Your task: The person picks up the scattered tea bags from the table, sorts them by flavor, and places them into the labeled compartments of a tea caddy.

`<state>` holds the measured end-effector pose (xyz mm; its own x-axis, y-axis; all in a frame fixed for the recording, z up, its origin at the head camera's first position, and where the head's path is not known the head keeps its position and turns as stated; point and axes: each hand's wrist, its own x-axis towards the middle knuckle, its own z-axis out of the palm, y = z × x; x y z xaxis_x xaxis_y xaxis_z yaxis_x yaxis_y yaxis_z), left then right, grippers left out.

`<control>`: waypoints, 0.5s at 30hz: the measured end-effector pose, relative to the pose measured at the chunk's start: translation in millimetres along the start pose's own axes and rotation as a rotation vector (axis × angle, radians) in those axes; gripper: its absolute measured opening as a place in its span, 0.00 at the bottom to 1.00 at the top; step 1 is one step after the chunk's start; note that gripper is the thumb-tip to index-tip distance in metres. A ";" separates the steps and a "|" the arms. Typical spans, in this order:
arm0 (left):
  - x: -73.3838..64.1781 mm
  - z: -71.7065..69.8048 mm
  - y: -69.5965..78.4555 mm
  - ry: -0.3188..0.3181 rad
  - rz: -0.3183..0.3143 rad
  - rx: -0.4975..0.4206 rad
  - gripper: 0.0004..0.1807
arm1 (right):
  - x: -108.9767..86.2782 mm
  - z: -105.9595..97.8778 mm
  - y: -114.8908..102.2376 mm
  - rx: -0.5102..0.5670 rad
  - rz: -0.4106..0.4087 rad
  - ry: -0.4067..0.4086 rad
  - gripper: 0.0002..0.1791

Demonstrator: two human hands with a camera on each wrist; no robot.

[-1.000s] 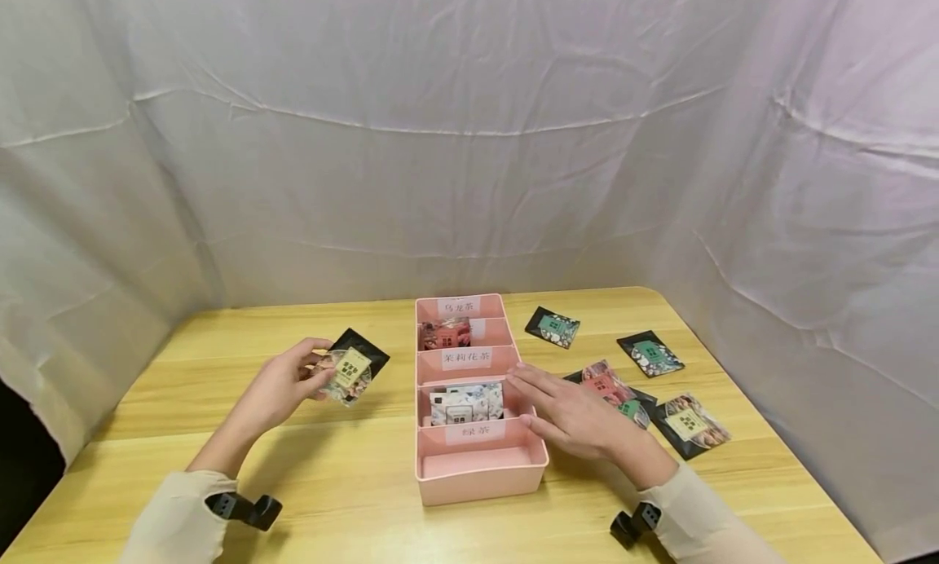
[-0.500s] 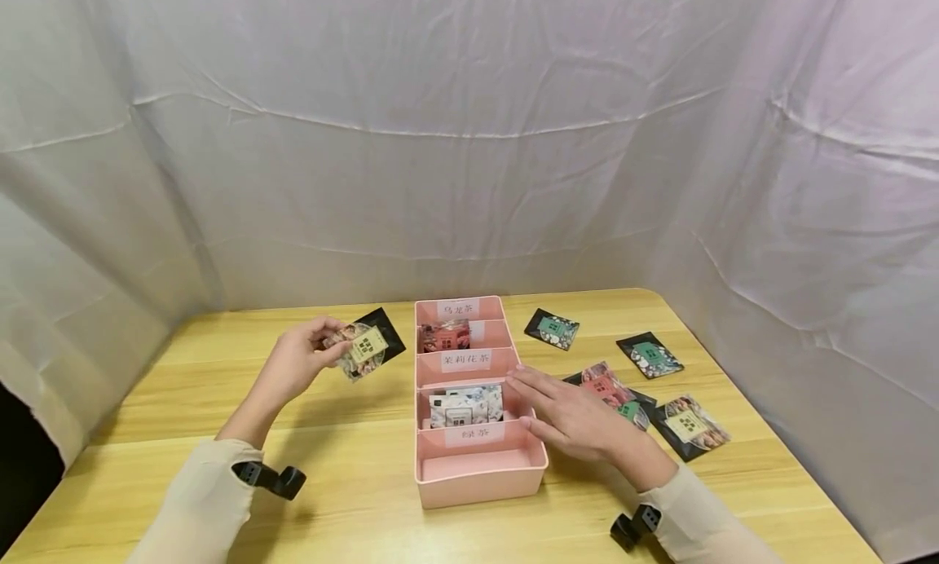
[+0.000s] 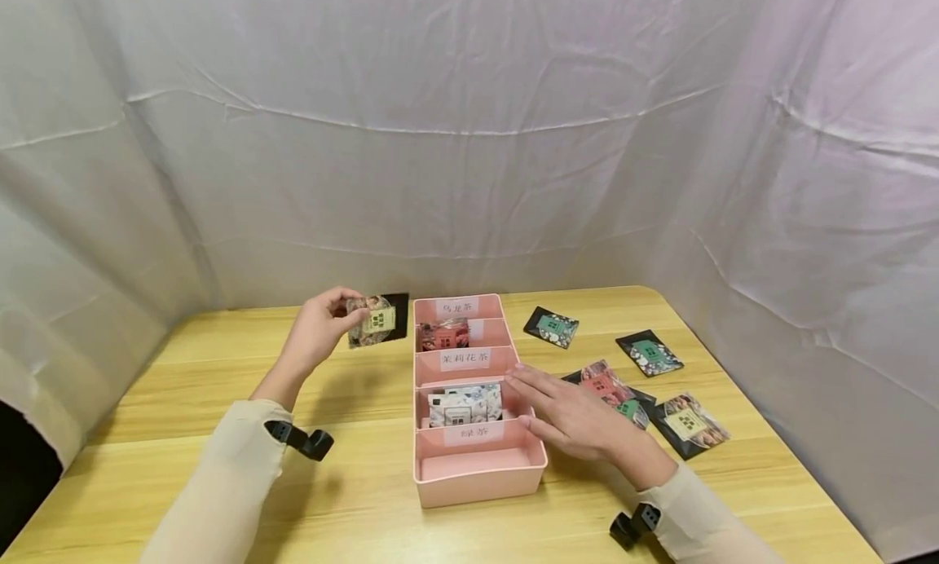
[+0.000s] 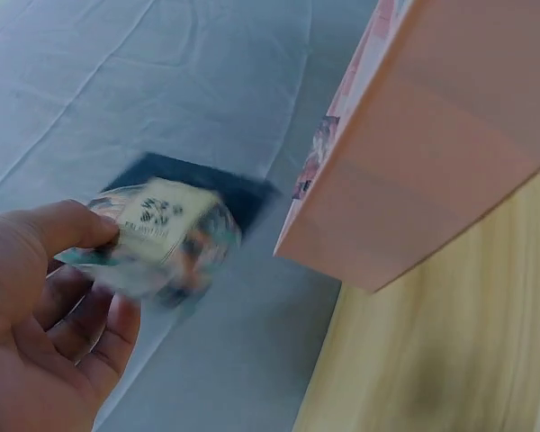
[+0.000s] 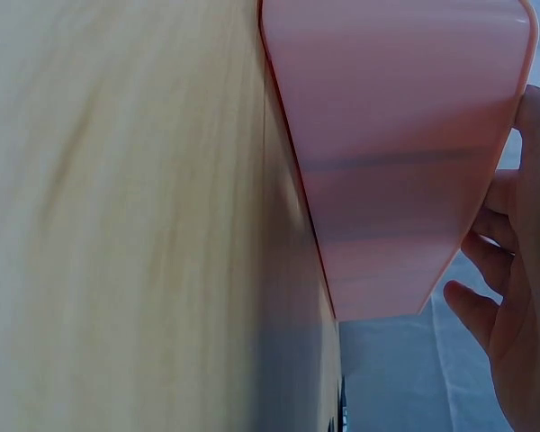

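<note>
My left hand (image 3: 315, 329) pinches a tea sachet (image 3: 383, 319) between thumb and fingers. The sachet has a yellow label, a flowery print and a black end; it is raised over the table, just left of the pink divided box (image 3: 480, 487). In the left wrist view the sachet (image 4: 162, 216) is blurred, its black end pointing toward the box. The fairly straight fingers of my right hand (image 3: 572, 411) rest on the box's right rim. Red sachets (image 3: 446, 336) stand in a rear compartment, white sachets (image 3: 469, 407) in one nearer me. Paper labels with Chinese characters mark the dividers.
Right of the box lie two green-labelled sachets, one at the back (image 3: 552, 328) and one farther right (image 3: 650, 354). A yellow-labelled sachet (image 3: 689, 424) lies nearer me, beside overlapping sachets with a red-labelled one (image 3: 603, 382) on top. A pale curtain (image 3: 455, 181) surrounds the wooden table.
My left hand has moved right and toward the back with the sachet, bringing it close to the box's rear left side. The right hand has stayed on the rim.
</note>
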<state>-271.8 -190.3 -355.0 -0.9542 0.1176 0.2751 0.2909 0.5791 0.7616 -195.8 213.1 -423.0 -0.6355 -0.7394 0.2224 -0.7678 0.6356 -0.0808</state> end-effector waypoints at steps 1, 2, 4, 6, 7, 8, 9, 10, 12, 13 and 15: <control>2.5 0.9 0.6 0.000 -0.001 -0.011 0.15 | -0.1 0.1 0.2 0.000 -0.001 0.001 0.33; 5.0 1.7 1.3 0.002 -0.004 -0.025 0.15 | -0.2 0.0 0.3 -0.001 -0.003 0.003 0.33; 9.5 4.0 2.6 0.006 -0.007 -0.055 0.16 | -0.3 -0.2 0.3 0.001 -0.004 0.005 0.33; 14.3 6.9 3.4 0.013 -0.008 -0.082 0.16 | -0.1 -0.1 0.7 0.002 -0.004 0.006 0.33; 16.5 8.4 3.9 0.015 -0.010 -0.097 0.15 | 0.0 0.0 0.8 0.002 -0.005 0.006 0.33; 18.4 9.9 4.6 0.018 -0.012 -0.109 0.15 | 0.1 -0.2 0.7 0.002 -0.005 0.006 0.33; 20.2 11.4 5.2 0.020 -0.013 -0.124 0.14 | 0.2 -0.2 0.6 0.005 -0.004 0.006 0.33; 22.1 12.8 5.5 0.021 -0.015 -0.134 0.14 | 0.2 -0.1 0.6 0.006 -0.005 0.006 0.33; 25.7 15.8 7.0 0.021 -0.016 -0.152 0.14 | 0.3 0.0 0.4 0.009 -0.003 0.006 0.33; 27.4 17.3 7.8 0.022 -0.017 -0.163 0.13 | 0.4 -0.1 0.3 0.012 -0.003 0.005 0.33; 31.4 20.2 9.4 0.017 -0.025 -0.183 0.13 | 0.6 -0.3 -0.4 0.013 0.000 0.002 0.33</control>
<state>-300.4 -164.9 -351.1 -0.9603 0.0902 0.2640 0.2769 0.4249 0.8619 -195.8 212.5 -422.5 -0.6350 -0.7393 0.2241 -0.7691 0.6322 -0.0936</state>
